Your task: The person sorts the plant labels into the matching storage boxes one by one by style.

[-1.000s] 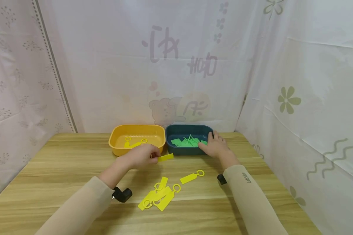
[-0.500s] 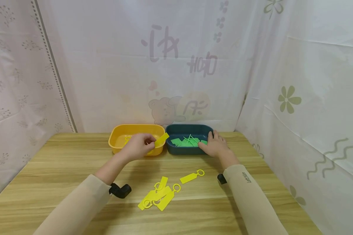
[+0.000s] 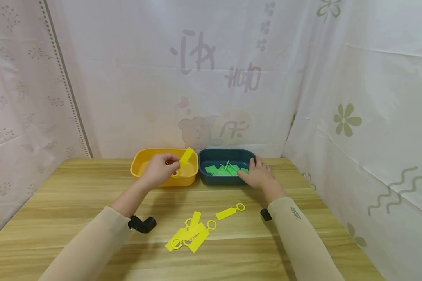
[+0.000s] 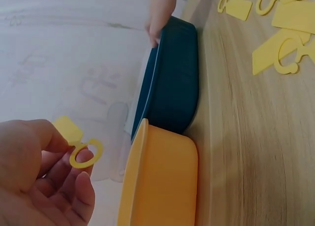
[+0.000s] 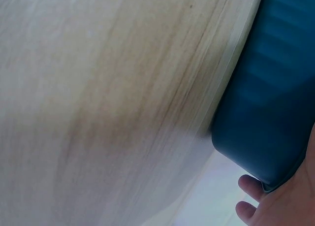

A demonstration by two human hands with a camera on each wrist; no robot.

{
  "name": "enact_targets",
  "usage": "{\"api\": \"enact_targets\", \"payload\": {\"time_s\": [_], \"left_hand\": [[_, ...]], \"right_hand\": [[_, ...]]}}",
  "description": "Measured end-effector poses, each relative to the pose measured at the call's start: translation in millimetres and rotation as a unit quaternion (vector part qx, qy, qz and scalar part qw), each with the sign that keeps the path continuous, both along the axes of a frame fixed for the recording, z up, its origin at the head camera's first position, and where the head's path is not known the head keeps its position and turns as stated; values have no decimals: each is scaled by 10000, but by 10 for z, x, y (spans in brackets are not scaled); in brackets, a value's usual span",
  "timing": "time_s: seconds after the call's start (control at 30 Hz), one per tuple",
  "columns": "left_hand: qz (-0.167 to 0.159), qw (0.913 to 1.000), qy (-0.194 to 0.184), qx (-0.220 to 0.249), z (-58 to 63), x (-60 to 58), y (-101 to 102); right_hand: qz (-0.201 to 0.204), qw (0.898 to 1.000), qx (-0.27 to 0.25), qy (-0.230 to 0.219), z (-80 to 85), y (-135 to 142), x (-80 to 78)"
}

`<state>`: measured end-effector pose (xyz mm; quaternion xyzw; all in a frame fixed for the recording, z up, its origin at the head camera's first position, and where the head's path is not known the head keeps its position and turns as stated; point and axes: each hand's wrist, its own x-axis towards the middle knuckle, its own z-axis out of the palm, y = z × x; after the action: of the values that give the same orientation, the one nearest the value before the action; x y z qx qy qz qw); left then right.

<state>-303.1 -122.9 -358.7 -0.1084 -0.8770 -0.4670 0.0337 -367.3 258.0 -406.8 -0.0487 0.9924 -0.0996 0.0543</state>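
Note:
My left hand (image 3: pixel 159 170) pinches a yellow plastic tag (image 3: pixel 186 157) with a ring at one end, over the yellow basin (image 3: pixel 186 180). In the left wrist view the ring of that tag (image 4: pixel 87 163) hangs by the thumb and fingers. My right hand (image 3: pixel 259 174) holds the right end of the dark blue basin (image 3: pixel 218 180); in the right wrist view its fingers (image 5: pixel 252 186) bend down past the rim. Green tags (image 3: pixel 225 170) lie inside the blue basin, with some thin green strips on top.
Several yellow ring tags (image 3: pixel 190 234) overlap in a pile on the wooden table (image 3: pixel 154 257) between the forearms. A single yellow tag (image 3: pixel 226 213) lies up and right of it. A patterned white cloth (image 3: pixel 126 97) hangs behind the basins.
My left hand has lifted the yellow tag from in front of the basins up and left over the yellow basin, tilting it upward. The right hand stays in place.

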Motion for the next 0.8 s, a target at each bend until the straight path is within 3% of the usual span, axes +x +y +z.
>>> {"api": "enact_targets", "payload": {"time_s": [0.43, 0.8], "left_hand": [[548, 9955, -597, 491, 14, -80, -97], [733, 9916, -727, 783, -11, -141, -140]], "right_hand": [[-6, 9999, -137, -53, 40, -8, 37], [6, 10000, -67, -72, 33, -1, 15]]}}
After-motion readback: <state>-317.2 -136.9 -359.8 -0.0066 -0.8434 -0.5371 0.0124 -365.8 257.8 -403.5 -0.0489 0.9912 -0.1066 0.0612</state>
